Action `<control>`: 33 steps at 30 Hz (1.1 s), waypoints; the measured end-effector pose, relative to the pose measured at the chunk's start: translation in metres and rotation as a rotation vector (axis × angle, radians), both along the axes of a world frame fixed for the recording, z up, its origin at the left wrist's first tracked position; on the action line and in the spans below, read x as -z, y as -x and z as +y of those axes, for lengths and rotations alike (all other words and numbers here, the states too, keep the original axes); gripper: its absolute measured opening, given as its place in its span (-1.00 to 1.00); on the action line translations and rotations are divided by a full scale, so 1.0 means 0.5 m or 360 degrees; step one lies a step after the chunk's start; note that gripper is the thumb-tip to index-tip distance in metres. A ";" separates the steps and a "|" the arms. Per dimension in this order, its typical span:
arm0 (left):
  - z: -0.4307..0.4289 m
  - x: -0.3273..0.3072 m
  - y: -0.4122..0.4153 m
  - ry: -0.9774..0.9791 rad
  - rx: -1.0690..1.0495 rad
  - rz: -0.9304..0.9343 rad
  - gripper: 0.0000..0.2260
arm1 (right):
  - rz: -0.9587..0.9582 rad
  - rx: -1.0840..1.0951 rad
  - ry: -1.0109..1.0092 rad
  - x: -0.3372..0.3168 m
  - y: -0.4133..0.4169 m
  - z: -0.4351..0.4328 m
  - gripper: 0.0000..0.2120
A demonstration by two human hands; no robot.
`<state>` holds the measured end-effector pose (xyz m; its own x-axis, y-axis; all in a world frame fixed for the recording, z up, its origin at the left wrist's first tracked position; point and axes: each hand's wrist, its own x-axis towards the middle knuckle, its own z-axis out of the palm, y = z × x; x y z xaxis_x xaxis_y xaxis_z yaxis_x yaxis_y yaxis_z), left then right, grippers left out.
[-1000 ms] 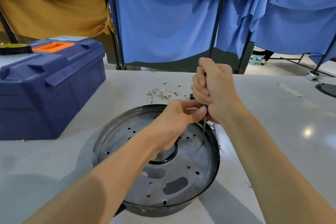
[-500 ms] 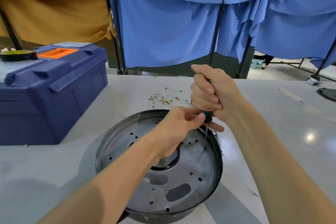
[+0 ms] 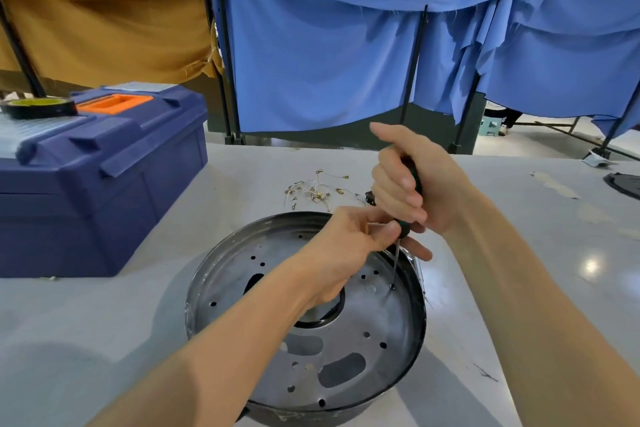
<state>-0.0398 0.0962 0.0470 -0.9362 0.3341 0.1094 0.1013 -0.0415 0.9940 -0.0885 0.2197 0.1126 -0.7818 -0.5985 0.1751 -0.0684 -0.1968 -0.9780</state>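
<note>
toolbox [image 3: 104, 184] blocks left, room over table [image 3: 554, 253] right

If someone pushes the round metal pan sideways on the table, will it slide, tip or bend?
Wide and low, the metal pan would probably slide rather than tip. Its thin, perforated sheet suggests it is stiff but fairly light. The smooth table likely offers little grip.

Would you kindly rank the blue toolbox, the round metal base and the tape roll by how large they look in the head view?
1. Round metal base and blue toolbox: about alike; the toolbox is cut off by the frame edge and lies farther away, so I won't rank them.
2. Tape roll: clearly smallest.
</note>
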 end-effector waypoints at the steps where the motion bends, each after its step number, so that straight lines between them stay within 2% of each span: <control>1: -0.001 0.001 0.001 -0.0028 0.0008 -0.0004 -0.78 | 0.0010 0.0063 0.0038 0.003 0.003 -0.007 -0.39; 5: 0.000 0.000 0.002 -0.0136 -0.0097 -0.0038 -0.79 | 0.0208 0.0703 0.0206 0.027 -0.006 -0.051 -0.42; 9: 0.007 -0.002 0.000 -0.0073 -0.0164 -0.0006 -0.78 | 0.0461 0.1413 0.0133 0.038 -0.014 -0.071 -0.37; 12: 0.006 -0.003 -0.004 -0.0027 -0.0141 0.0023 -0.80 | 0.0618 0.1739 0.0079 0.042 -0.027 -0.082 -0.39; 16: 0.008 -0.007 -0.012 0.0084 -0.0155 0.0037 -0.81 | 0.0550 0.1786 0.0137 0.043 -0.039 -0.068 -0.33; 21: 0.012 -0.009 -0.008 0.0293 -0.0231 -0.0022 -0.75 | 0.0091 0.1461 0.0605 -0.004 -0.040 0.003 -0.44; 23: 0.008 -0.011 -0.003 0.0294 -0.0262 -0.0007 -0.76 | 0.0085 0.1376 0.0665 -0.034 -0.028 0.056 -0.46; 25: 0.002 -0.018 0.000 0.0334 -0.0284 0.0000 -0.76 | 0.0233 0.1403 0.0284 -0.044 -0.017 0.101 -0.46; 27: -0.008 -0.027 0.006 0.0511 -0.0307 0.0063 -0.77 | 0.0395 0.1380 -0.0513 -0.020 -0.010 0.120 -0.46; 29: -0.025 -0.032 0.020 0.0798 -0.0403 0.0246 -0.77 | 0.0458 0.1079 -0.1255 0.027 -0.011 0.114 -0.55; 31: -0.051 -0.032 0.035 0.1162 -0.0574 0.0417 -0.74 | 0.0397 0.0709 -0.1582 0.075 -0.016 0.096 -0.66; 33: -0.079 -0.026 0.046 0.1529 -0.0710 0.0491 -0.68 | 0.0395 0.0521 -0.1627 0.107 -0.020 0.077 -0.72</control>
<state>-0.0630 0.0566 0.0598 -0.9711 0.0439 0.2347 0.1641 0.8368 0.5223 -0.0787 0.2581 0.0592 -0.9407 -0.3207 -0.1105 -0.1865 0.7611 -0.6212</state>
